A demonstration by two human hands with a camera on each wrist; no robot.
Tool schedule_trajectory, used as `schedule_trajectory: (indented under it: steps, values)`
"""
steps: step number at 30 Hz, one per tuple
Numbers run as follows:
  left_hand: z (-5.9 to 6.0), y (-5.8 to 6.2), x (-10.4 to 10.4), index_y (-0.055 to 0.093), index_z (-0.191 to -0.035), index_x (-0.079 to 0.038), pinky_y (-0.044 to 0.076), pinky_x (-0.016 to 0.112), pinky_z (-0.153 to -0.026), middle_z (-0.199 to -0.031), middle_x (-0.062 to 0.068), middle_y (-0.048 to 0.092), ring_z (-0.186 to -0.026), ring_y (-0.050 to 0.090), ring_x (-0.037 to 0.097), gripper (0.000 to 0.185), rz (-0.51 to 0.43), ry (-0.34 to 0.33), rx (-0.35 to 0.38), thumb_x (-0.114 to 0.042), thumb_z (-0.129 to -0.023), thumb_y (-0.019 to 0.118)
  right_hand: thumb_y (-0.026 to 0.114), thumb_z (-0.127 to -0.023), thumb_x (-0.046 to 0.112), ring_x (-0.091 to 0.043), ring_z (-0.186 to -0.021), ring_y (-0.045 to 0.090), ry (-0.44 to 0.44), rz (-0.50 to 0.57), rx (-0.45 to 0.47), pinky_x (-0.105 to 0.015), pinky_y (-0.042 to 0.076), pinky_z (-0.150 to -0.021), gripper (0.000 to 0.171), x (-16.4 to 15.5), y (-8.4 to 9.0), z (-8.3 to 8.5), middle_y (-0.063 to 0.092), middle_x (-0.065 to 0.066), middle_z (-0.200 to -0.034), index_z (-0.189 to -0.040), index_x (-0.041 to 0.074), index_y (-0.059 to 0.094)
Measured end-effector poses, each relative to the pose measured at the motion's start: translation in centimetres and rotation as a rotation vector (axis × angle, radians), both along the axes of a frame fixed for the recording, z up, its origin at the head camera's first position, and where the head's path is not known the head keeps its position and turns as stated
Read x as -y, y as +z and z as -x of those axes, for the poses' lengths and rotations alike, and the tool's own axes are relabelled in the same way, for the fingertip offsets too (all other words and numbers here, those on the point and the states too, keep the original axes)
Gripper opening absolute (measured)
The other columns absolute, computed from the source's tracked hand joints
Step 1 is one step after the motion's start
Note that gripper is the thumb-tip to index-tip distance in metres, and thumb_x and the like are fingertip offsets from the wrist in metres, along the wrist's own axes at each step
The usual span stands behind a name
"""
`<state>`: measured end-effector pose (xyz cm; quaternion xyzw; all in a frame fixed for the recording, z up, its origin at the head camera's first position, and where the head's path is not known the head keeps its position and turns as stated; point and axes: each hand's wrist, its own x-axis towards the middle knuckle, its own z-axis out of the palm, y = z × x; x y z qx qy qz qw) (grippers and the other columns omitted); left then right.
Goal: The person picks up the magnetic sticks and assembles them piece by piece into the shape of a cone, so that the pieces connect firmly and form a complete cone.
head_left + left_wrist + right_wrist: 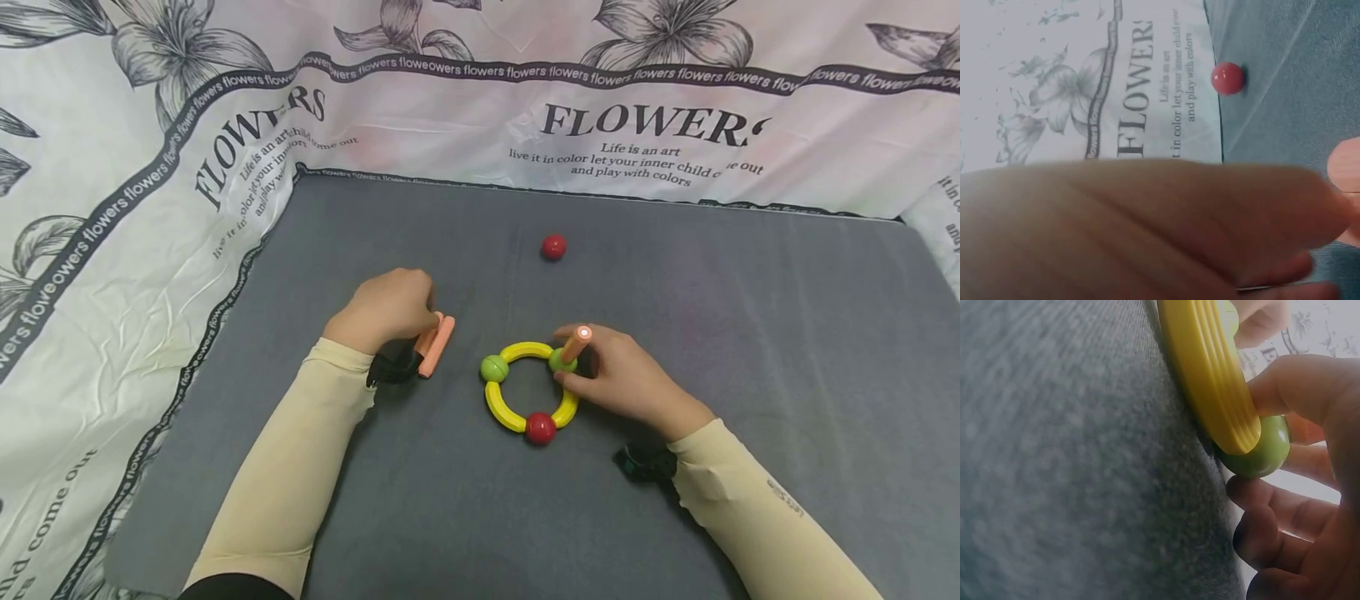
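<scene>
Both hands work on a grey counter (750, 333) in the head view. Left of centre, the left hand (386, 308) curls its fingers round a pair of orange sticks (435, 346) lying flat. Right of centre, the right hand (626, 379) pinches an upright orange stick (576, 343) against a green ball (559, 360) on the yellow ring (525, 351). That ring, at the middle of the frame, is made of curved yellow pieces joined by a second green ball (494, 368) and a red ball (540, 427); it looks closed. I judge one stick is being set on it, while the two sticks and a loose red ball (553, 247) above centre wait unused. A cloth backdrop (112, 208) across the top reads "FLOWERS", "Life is an art" and "live it in color let your inner child come out and play with colors".

From the left wrist, a blurred left hand (1147, 231) fills the lower frame; the loose red ball (1227, 79) sits upper right beside "FLOWERS" lettering.

From the right wrist, fingers (1285, 387) of the right hand clasp the green ball (1263, 450) at the end of a ribbed yellow piece (1210, 375).
</scene>
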<state>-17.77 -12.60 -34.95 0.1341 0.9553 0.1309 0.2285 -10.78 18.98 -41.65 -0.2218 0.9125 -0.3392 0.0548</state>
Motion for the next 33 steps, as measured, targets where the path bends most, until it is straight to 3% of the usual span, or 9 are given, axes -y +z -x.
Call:
schedule_trajectory:
  steps: [3,6,12,16,19,22,27,30,33]
  values:
    - [0.3,-0.1,0.1,0.063,-0.064,-0.012,0.024,0.029,-0.052,-0.057,-0.003,0.04,-0.052,0.03,0.013,0.037,0.008,0.021,0.088,-0.022,-0.1,0.063,0.082,-0.088,0.014,-0.012,-0.079,0.061,0.018,0.008,-0.03,-0.03,0.048,-0.071,0.015,0.0,-0.1,-0.1,0.076,-0.003,-0.118,-0.098,0.018,0.072]
    - [0.6,-0.2,0.2,0.067,-0.068,-0.012,0.028,0.03,-0.052,-0.059,-0.002,0.046,-0.054,0.036,0.014,0.036,0.013,0.026,0.123,-0.025,-0.101,0.063,0.081,-0.089,0.014,-0.014,-0.089,0.065,0.019,0.015,-0.055,-0.031,0.049,-0.075,0.014,0.1,0.0,-0.1,0.076,-0.001,-0.115,-0.095,0.02,0.07]
    - [1.1,-0.6,0.4,0.067,-0.068,-0.011,0.031,0.032,-0.054,-0.061,0.0,0.054,-0.054,0.042,0.016,0.036,-0.007,0.026,0.131,-0.025,-0.101,0.063,0.082,-0.09,0.018,-0.014,-0.084,0.062,-0.049,0.006,-0.073,-0.032,0.05,-0.073,0.015,0.2,0.2,-0.4,0.075,-0.001,-0.116,-0.096,0.018,0.068]
    - [0.9,-1.0,0.5,0.062,-0.078,-0.009,0.034,0.031,-0.054,-0.052,0.004,0.055,-0.048,0.056,0.022,0.027,-0.066,0.013,0.149,-0.024,-0.101,0.062,0.083,-0.09,0.019,-0.014,-0.081,0.06,-0.084,-0.001,-0.055,-0.032,0.05,-0.072,0.016,0.0,0.1,-0.7,0.075,-0.004,-0.115,-0.096,0.017,0.069]
    - [0.6,-1.1,0.5,0.059,-0.091,-0.009,0.04,0.033,-0.056,-0.051,0.007,0.054,-0.051,0.062,0.027,0.021,-0.122,0.037,0.127,-0.026,-0.103,0.062,0.084,-0.089,0.019,-0.014,-0.077,0.058,-0.096,0.001,-0.042,-0.03,0.049,-0.069,0.017,-0.1,-0.1,-1.0,0.072,-0.002,-0.105,-0.093,0.018,0.067]
    - [0.2,-0.8,0.2,0.058,-0.1,-0.011,0.043,0.035,-0.058,-0.064,0.005,0.058,-0.056,0.06,0.024,0.015,-0.23,0.048,0.033,-0.025,-0.102,0.062,0.086,-0.087,0.018,-0.012,-0.071,0.054,-0.1,0.02,-0.03,-0.028,0.048,-0.065,0.021,-0.2,-0.2,-1.3,0.067,0.002,-0.093,-0.09,0.02,0.066]
    - [-0.4,-0.3,-0.9,0.058,-0.106,-0.014,0.05,0.035,-0.073,-0.092,0.001,0.064,-0.08,0.061,0.017,0.012,-0.554,-0.048,-0.136,-0.019,-0.098,0.065,0.088,-0.086,0.02,-0.011,-0.068,0.053,-0.089,0.037,-0.027,-0.027,0.047,-0.062,0.024,-0.4,-0.3,-1.3,0.063,0.005,-0.086,-0.088,0.022,0.065]
    - [-0.9,-0.2,-1.7,0.06,-0.109,-0.014,0.053,0.037,-0.086,-0.103,0.0,0.069,-0.093,0.065,0.015,0.012,-0.74,-0.101,-0.152,-0.018,-0.1,0.067,0.088,-0.087,0.021,-0.011,-0.068,0.053,-0.083,0.04,-0.022,-0.027,0.046,-0.062,0.023,-0.4,-0.2,-1.3,0.064,0.005,-0.086,-0.088,0.022,0.065]
    - [-1.3,-0.3,-2.4,0.06,-0.11,-0.012,0.054,0.044,-0.092,-0.106,-0.001,0.069,-0.098,0.067,0.014,0.015,-0.838,-0.139,-0.156,-0.015,-0.1,0.07,0.088,-0.087,0.022,-0.011,-0.068,0.053,-0.08,0.039,-0.019,-0.027,0.046,-0.062,0.022,-0.4,-0.2,-1.1,0.064,0.005,-0.087,-0.089,0.022,0.065]
